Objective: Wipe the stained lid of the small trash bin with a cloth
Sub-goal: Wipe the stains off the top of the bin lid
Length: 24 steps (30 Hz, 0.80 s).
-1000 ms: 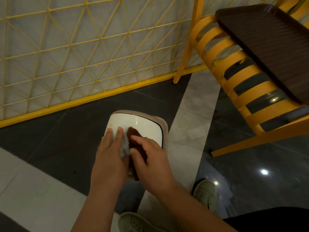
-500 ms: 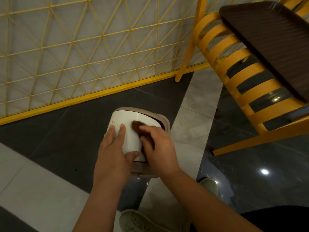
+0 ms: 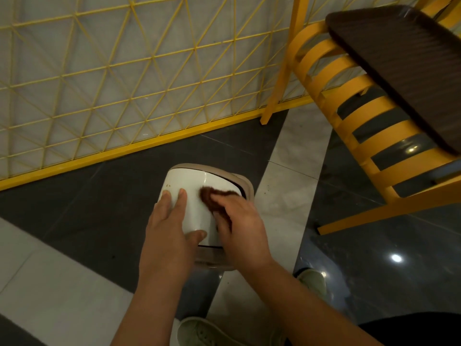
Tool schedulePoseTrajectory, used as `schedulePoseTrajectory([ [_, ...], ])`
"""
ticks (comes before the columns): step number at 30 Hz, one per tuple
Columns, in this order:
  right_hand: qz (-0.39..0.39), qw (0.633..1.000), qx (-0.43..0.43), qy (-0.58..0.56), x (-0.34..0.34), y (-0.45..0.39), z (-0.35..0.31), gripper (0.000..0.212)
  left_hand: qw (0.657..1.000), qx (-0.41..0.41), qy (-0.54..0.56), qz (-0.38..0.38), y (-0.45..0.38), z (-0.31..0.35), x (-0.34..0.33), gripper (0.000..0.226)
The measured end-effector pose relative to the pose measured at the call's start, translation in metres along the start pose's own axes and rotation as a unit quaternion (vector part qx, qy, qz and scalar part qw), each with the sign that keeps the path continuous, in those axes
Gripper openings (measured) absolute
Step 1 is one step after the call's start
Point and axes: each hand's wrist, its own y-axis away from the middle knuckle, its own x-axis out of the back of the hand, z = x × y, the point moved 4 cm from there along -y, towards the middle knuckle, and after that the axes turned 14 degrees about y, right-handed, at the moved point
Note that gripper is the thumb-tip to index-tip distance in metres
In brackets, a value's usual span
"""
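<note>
Head view: fuzzy brown cloth (image 3: 217,196) on glossy lid (image 3: 197,193).

2 hands (image 3: 172,228), 1 bin (image 3: 245,187), 1 cloth (image 3: 212,196), 2 shoes (image 3: 207,330)

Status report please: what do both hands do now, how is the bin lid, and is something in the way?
Left hand steadies white lid, fingers straight. Right hand presses brown cloth on lid. Yellow chair stands apart, right; nothing blocks.

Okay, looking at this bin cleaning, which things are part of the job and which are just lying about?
Part of the job:
white lid
small trash bin
brown cloth
left hand, steadying the lid
right hand, pressing the cloth

Just lying about:
yellow chair
dark tray
yellow lattice fence
</note>
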Motion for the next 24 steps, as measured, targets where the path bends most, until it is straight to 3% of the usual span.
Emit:
schedulePoseTrajectory([
  [3, 0.0, 0.995, -0.092, -0.029, -0.005, -0.026, 0.019, 0.031, 1.0, 0.003, -0.007, -0.005, 0.0, 0.0, 0.0, 0.087],
  [5, 0.002, 0.976, -0.191, -0.105, -0.009, -0.021, 0.035, 0.027, 1.0, 0.003, -0.002, -0.004, 0.0, -0.001, 0.0, 0.087],
  [7, -0.022, 0.967, -0.233, -0.102, -0.013, 0.0, 0.042, 0.025, 1.0, 0.004, 0.0, -0.005, 0.0, -0.001, 0.001, 0.087],
  [9, -0.036, 0.976, -0.199, -0.087, -0.013, 0.025, 0.038, 0.025, 1.0, 0.004, -0.007, -0.006, 0.0, 0.0, 0.001, 0.087],
  [12, -0.015, 0.999, -0.03, -0.038, -0.004, 0.046, 0.016, 0.027, 1.0, 0.0, -0.012, -0.007, 0.0, -0.001, 0.001, 0.087],
  [16, -0.013, 0.982, 0.15, 0.11, 0.0, 0.05, 0.024, 0.023, 1.0, 0.006, -0.008, -0.009, 0.0, -0.003, 0.002, 0.088],
  [20, -0.044, 0.974, 0.136, 0.177, 0.003, 0.044, 0.051, 0.03, 1.0, 0.006, 0.003, -0.016, 0.0, 0.0, 0.002, 0.088],
  [24, -0.021, 0.995, 0.077, 0.055, 0.002, 0.043, 0.013, 0.025, 1.0, -0.005, -0.003, -0.005, 0.0, -0.001, 0.003, 0.086],
])
